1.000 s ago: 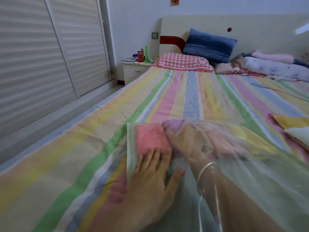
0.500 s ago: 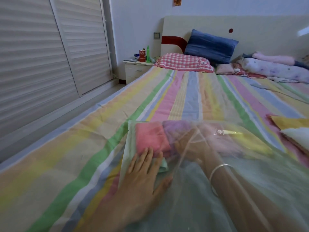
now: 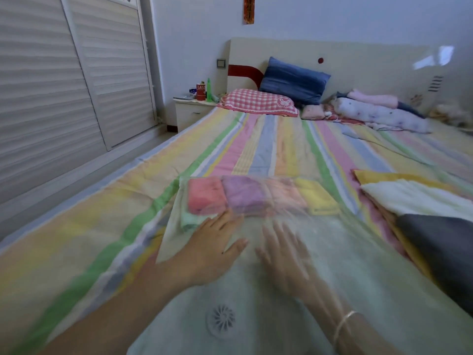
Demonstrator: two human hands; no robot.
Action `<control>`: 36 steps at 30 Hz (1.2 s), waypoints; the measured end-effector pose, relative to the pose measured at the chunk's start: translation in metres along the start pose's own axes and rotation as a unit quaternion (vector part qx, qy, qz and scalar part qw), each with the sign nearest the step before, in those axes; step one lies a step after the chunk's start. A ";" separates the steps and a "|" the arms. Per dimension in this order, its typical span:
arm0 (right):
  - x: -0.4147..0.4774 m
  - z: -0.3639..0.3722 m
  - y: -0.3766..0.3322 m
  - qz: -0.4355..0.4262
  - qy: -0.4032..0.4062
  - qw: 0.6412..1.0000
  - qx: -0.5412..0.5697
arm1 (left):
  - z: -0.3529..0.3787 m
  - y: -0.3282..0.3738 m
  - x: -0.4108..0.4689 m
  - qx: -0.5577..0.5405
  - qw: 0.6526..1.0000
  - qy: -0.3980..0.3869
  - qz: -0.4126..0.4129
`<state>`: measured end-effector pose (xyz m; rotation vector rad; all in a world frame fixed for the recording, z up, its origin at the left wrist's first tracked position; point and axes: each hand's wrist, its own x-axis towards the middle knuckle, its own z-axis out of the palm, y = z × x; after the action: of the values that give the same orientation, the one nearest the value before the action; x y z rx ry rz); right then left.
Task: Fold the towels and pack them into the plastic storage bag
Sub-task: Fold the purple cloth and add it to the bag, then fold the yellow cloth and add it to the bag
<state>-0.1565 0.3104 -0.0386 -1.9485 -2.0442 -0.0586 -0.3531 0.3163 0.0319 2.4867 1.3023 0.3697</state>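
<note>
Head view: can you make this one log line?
left hand flat on plastic bag | right hand open inside it | towels packed at far end

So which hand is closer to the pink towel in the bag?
Left. The left hand rests flat on the plastic bag and reaches up to the near edge of the pink towel. The right hand is blurred, off to the right and short of it, with fingers spread.

One wide-angle view from the person's head looks forward and slightly down along the striped bed [image 3: 258, 147] toward the headboard [image 3: 371, 65]. The left hand [image 3: 212, 252] and right hand [image 3: 284, 257] appear close, low in frame.
</note>
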 end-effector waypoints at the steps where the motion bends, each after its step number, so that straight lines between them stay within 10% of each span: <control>1: -0.019 -0.006 0.001 0.009 -0.029 1.000 0.006 | 0.000 0.018 -0.005 -0.011 1.000 -0.018 0.012; 16: -0.272 -0.199 -0.010 -0.025 -0.294 0.951 0.094 | 0.054 0.166 -0.090 0.000 0.981 -0.089 0.171; 21: -0.289 -0.247 -0.005 0.072 -0.249 0.927 0.269 | 0.064 0.164 -0.117 0.019 0.982 -0.057 0.182; 28: -0.271 -0.208 0.060 0.176 0.169 0.969 0.027 | 0.077 0.179 -0.119 -0.027 0.975 -0.052 0.212; 36: -0.278 -0.169 0.156 0.224 -0.079 0.960 -0.146 | 0.097 0.197 -0.116 0.014 0.954 -0.201 0.222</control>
<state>0.0363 0.0116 0.0222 -2.6358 -1.7055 -0.1106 -0.2340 0.0992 0.0088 2.6770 0.5917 -0.0654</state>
